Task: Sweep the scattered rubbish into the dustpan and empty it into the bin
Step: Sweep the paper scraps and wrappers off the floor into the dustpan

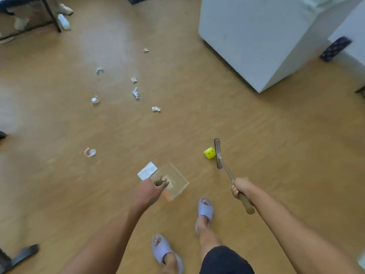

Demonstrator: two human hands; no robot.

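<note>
My left hand (150, 191) is shut on the handle of a clear plastic dustpan (174, 179) held low over the wooden floor. A white flat wrapper (147, 171) lies at the dustpan's far left corner. My right hand (240, 187) grips the wooden handle of a small broom (217, 154), whose dark brush head rests on the floor beside a yellow crumpled piece (209, 152). Several bits of crumpled paper lie scattered ahead, such as a scrap (156, 109), a twisted piece (135, 92), a curled strip (90, 152) and a foil wad (95, 100). No bin is in sight.
A large white cabinet (266, 40) stands at the right back. A black table leg (51, 14) and a plastic bottle (63, 21) are at the far left. My feet in lilac slippers (205, 209) stand just behind the dustpan. A dark object (21, 254) lies bottom left.
</note>
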